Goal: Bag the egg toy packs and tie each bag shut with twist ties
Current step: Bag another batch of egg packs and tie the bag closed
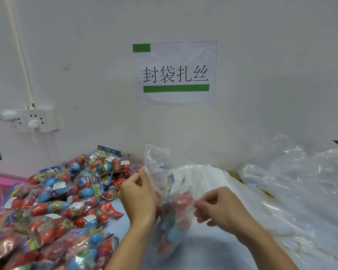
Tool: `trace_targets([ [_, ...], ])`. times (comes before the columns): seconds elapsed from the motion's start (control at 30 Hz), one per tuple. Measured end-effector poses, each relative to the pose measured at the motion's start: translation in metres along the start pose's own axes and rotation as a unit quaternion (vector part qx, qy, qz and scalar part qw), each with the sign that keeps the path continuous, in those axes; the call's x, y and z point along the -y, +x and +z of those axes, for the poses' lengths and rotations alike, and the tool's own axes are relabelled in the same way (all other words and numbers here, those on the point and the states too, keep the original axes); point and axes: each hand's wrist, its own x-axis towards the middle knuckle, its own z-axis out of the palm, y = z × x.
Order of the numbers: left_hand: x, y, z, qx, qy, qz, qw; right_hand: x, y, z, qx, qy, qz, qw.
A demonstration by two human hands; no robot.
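A clear plastic bag (164,164) stands upright between my hands, with an egg toy pack (176,217) of red and blue eggs blurred inside its lower part. My left hand (138,195) pinches the bag's left edge near the top. My right hand (220,206) pinches the bag's right side lower down, fingers curled. A large heap of egg toy packs (53,207) with red and blue eggs lies on the table to the left. Gold twist ties (265,192) peek out at the right, partly under plastic.
A pile of empty clear bags (300,182) covers the right side of the table (203,250). A white wall with a paper sign (176,73) stands close behind. A power strip (29,120) hangs on the wall at left. A pink crate (0,184) sits at far left.
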Motion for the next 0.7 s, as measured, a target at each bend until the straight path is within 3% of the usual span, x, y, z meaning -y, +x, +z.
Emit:
trace_targets([
  [0.13,-0.002,0.002,0.002,0.035,-0.037,0.025,0.998,-0.005,0.008,-0.018,-0.183,0.082,-0.035,0.979],
  [0.27,-0.005,-0.008,0.006,0.137,-0.053,-0.015,0.989,-0.021,0.013,-0.018,-0.16,0.065,0.0,0.985],
  [0.37,-0.009,-0.006,0.004,0.155,-0.076,-0.018,0.985,-0.02,0.013,-0.032,-0.143,0.094,0.001,0.985],
  [0.43,-0.009,0.001,0.0,0.157,-0.093,-0.047,0.982,-0.019,0.007,-0.053,-0.086,0.082,0.019,0.993],
  [0.5,-0.004,0.012,-0.007,0.18,-0.067,-0.074,0.979,-0.019,-0.004,-0.073,0.053,0.021,0.062,0.996],
  [0.6,0.009,0.016,-0.014,0.311,0.026,-0.124,0.942,-0.013,-0.019,-0.072,0.279,-0.077,0.131,0.948],
  [0.63,0.013,0.013,-0.014,0.36,0.037,-0.139,0.922,-0.011,-0.019,-0.063,0.292,-0.091,0.116,0.945],
  [0.7,0.015,0.007,-0.015,0.434,0.016,-0.173,0.884,-0.008,-0.013,-0.042,0.217,-0.103,0.052,0.969],
])
